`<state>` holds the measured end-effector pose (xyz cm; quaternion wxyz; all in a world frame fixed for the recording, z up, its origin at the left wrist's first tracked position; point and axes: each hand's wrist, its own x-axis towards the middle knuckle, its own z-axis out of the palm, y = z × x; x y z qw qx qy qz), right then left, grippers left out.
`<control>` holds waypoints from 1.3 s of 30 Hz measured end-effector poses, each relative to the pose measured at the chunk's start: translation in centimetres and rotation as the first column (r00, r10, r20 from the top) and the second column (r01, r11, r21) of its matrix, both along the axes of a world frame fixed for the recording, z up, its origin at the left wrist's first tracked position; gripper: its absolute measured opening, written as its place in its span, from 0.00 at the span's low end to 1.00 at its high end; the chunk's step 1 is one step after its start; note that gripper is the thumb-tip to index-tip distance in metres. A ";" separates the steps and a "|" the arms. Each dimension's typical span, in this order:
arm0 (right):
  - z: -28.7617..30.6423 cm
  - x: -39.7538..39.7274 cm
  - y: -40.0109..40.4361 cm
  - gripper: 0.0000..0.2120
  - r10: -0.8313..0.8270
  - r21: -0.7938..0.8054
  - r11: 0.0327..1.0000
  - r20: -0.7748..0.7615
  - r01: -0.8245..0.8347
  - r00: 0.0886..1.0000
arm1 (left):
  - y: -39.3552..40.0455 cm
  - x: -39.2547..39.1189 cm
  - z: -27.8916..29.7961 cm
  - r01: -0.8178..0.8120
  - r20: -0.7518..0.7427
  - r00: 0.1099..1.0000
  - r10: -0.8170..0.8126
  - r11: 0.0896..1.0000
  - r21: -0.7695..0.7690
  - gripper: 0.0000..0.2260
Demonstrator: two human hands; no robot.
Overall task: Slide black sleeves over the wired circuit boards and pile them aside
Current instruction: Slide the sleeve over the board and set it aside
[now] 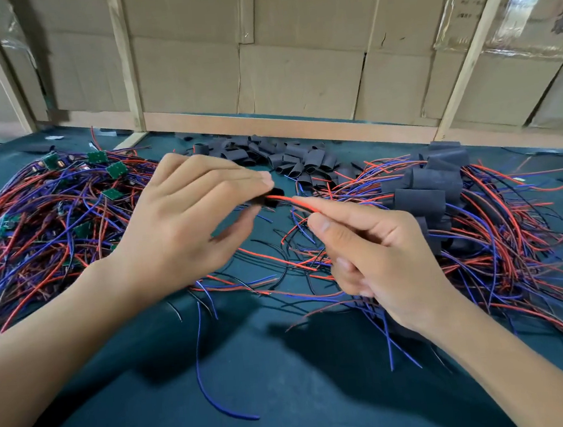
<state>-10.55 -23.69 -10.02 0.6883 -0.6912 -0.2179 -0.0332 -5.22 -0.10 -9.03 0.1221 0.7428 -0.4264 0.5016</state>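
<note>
Both hands are raised over the middle of the green table [291, 401], close together but not touching. The left hand [185, 229] pinches a black sleeve [273, 195] between thumb and fingertips; only the sleeve's open end shows past the fingers, and whether a board sits inside it cannot be told. The right hand [377, 255] pinches a red wire [292, 201] between thumb and forefinger, and that wire runs straight into the sleeve's mouth. More thin wires hang from under the sleeve down to the table.

Taking the sleeve as the mark: to its left lies a heap of bare boards [50, 215], small green squares tangled in red, blue and black wires, spreading out to the table's left edge. Behind it, against the wooden rail [264, 122] at the table's far edge, loose empty sleeves [288, 159] lie in a scattered row. To its right is the pile of finished pieces [443, 191], black sleeves stacked with their wires fanning toward the near right. Below it, toward the viewer, the green cloth is mostly bare, crossed by one loose blue wire [206, 375] and a few stray ends. Behind the rail stands a wall of cardboard [292, 57] framed by wooden posts.
</note>
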 end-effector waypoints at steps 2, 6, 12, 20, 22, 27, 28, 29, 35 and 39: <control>0.1 0.1 0.1 0.15 -0.012 -0.033 0.999 -0.010 0.011 1.000 | -0.3 -0.1 0.0 0.018 0.032 0.999 -0.020 0.999 0.049 0.08; 0.4 0.1 0.2 0.20 0.094 0.048 0.995 -0.147 -0.088 0.985 | -0.8 -0.3 -0.1 0.040 0.055 0.998 -0.045 0.996 0.083 0.07; 0.5 0.1 0.2 0.18 0.177 0.206 0.969 -0.192 -0.137 0.965 | -0.6 -0.2 -0.6 0.078 -0.323 0.945 -0.055 0.995 0.058 0.19; 0.4 0.4 -0.2 0.16 0.168 0.219 0.967 -0.185 -0.126 0.968 | -0.1 0.5 -1.1 0.045 -0.472 0.881 0.040 0.985 0.169 0.32; 0.4 0.4 -0.1 0.16 0.116 0.209 0.975 -0.192 -0.075 0.975 | 0.6 1.1 -1.2 0.011 -0.573 0.814 0.095 0.984 0.179 0.34; 0.4 0.5 -0.2 0.14 -0.010 0.239 0.969 -0.190 0.056 0.982 | 1.9 3.0 -2.5 -0.069 -0.667 0.697 0.262 0.951 0.301 0.25; 0.4 0.5 -0.2 0.14 -0.034 0.244 0.966 -0.191 0.081 0.981 | 1.8 3.4 -2.7 -0.087 -0.656 0.681 0.325 0.926 0.368 0.25; 0.5 0.5 -0.3 0.14 -0.051 0.252 0.962 -0.194 0.100 0.980 | 1.7 3.6 -2.9 -0.098 -0.642 0.668 0.377 0.899 0.426 0.25; 1.0 0.5 -0.3 0.10 -0.118 0.282 0.941 -0.241 0.186 0.963 | 0.7 4.6 -2.5 0.006 -0.666 0.642 0.380 0.866 0.500 0.35; 1.0 0.4 -0.3 0.08 -0.163 0.154 0.966 -0.266 0.209 0.950 | 0.2 5.2 -1.6 0.047 -0.693 0.618 0.371 0.863 0.504 0.28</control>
